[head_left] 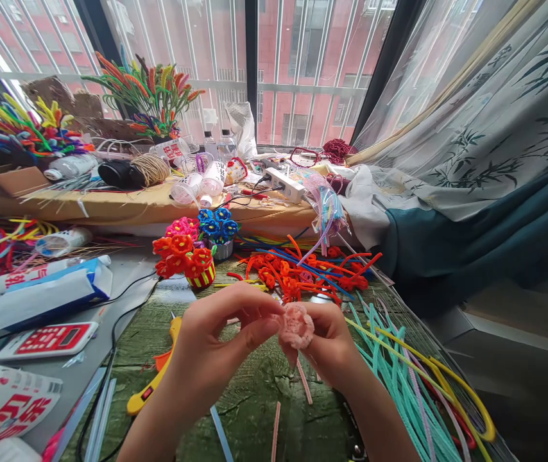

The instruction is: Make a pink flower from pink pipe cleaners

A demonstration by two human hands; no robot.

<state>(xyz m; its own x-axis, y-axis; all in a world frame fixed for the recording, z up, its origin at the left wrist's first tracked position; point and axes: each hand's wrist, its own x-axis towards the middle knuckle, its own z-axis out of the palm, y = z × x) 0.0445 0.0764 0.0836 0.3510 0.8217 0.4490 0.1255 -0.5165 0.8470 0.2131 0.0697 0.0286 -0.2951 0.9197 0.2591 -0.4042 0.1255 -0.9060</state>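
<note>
A pale pink flower (296, 326), shaped from fuzzy pipe cleaner, is held up over the green table between my two hands. My right hand (330, 343) is closed around its right side and underside. From the left, the thumb and fingertips of my left hand (230, 324) pinch the flower's left edge; the exact spot is partly hidden by the fingers. Below the hands lie a pink pipe cleaner piece (305, 383) and a second pink strip (275, 431). A yellow glue gun (151, 388) rests beside my left forearm, partly covered by it.
Red and blue pipe cleaner pieces (293, 273) are heaped behind my hands. Potted red flowers (182, 256) and blue flowers (217, 226) stand at the back. Turquoise pipe cleaners (389, 366) spread at right. A calculator (47, 340) and black cable (113, 340) lie at left.
</note>
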